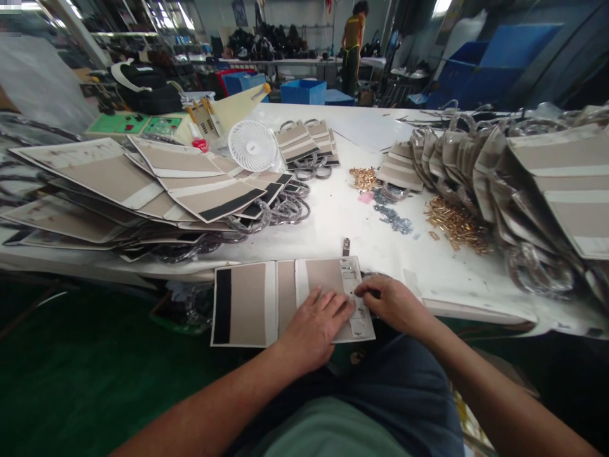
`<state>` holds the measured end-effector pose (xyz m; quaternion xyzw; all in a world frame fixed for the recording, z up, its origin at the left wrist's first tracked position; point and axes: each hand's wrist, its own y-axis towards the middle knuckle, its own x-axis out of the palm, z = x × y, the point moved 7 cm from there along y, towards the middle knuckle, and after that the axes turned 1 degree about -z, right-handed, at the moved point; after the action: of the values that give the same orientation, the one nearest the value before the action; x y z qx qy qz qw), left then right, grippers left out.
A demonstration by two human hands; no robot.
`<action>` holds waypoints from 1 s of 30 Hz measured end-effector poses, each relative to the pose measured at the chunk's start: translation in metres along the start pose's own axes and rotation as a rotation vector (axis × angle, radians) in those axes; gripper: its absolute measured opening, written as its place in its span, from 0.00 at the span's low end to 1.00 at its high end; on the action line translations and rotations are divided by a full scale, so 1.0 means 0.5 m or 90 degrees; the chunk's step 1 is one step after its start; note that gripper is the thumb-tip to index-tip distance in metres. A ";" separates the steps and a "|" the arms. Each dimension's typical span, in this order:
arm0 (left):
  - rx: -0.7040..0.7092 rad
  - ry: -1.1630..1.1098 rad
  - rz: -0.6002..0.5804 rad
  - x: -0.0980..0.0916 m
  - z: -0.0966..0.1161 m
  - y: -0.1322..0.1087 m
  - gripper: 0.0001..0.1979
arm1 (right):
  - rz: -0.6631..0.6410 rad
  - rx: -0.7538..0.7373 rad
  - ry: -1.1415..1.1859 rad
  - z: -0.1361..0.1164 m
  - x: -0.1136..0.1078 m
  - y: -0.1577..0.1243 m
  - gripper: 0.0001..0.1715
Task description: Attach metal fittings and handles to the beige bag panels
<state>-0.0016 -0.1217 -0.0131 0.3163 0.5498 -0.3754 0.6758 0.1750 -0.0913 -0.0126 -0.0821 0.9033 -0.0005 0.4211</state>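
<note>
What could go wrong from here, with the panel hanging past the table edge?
1. The beige panel overhangs the table. Only the left hand pins it, so it may slide toward the lap if that hand lifts.
2. The right hand pinches at the white strip, and a shift there could misalign it.
3. The loose gold fittings lie near the right arm and could scatter.

L hand (311,320) flat on beige panel (247,304) at table (333,222) edge; R hand (387,301) touches its white strip (349,274).
</note>
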 end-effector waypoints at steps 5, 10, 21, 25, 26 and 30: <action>0.015 0.007 0.006 0.015 -0.004 0.003 0.42 | 0.040 0.025 0.005 0.008 0.013 -0.015 0.17; 0.049 0.005 0.009 0.026 -0.015 0.007 0.46 | 0.061 0.047 0.068 0.006 0.017 -0.022 0.12; 0.068 -0.009 -0.040 0.020 -0.019 0.016 0.47 | 0.153 0.109 -0.147 -0.020 0.032 -0.038 0.12; 0.067 -0.021 -0.040 0.019 -0.018 0.016 0.45 | 0.147 0.107 -0.133 -0.019 0.041 -0.037 0.12; 0.066 -0.025 -0.037 0.019 -0.019 0.016 0.45 | 0.144 0.117 -0.112 -0.015 0.042 -0.036 0.12; 0.065 -0.039 -0.024 0.022 -0.019 0.013 0.47 | 0.134 0.155 -0.008 -0.005 0.043 -0.030 0.11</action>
<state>0.0002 -0.1121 -0.0256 0.3283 0.5151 -0.4253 0.6678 0.1616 -0.1094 -0.0262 0.0644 0.8976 -0.0654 0.4312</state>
